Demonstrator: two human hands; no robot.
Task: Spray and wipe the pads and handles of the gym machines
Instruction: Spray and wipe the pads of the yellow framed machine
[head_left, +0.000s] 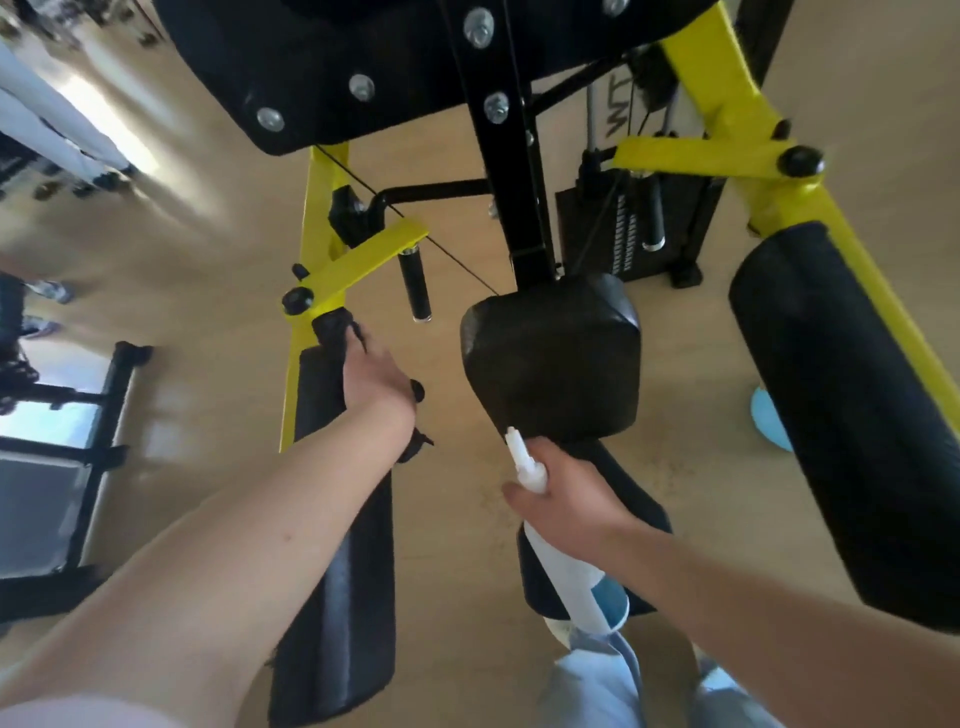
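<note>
Bare forearms (218, 545), pale blue clothing (597, 686)

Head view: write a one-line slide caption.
Left hand presses a dark cloth on the machine's long black pad; right hand grips a white spray bottle.

We read only black letters, seemingly "WT", turned sideways on the white panel (619, 123) of the gym machine (717, 67), above its weight stack (631, 234).

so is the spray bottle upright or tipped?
Tipped. The spray bottle leans, nozzle toward the centre pad, base nearer the person, right hand gripping its neck.
</note>
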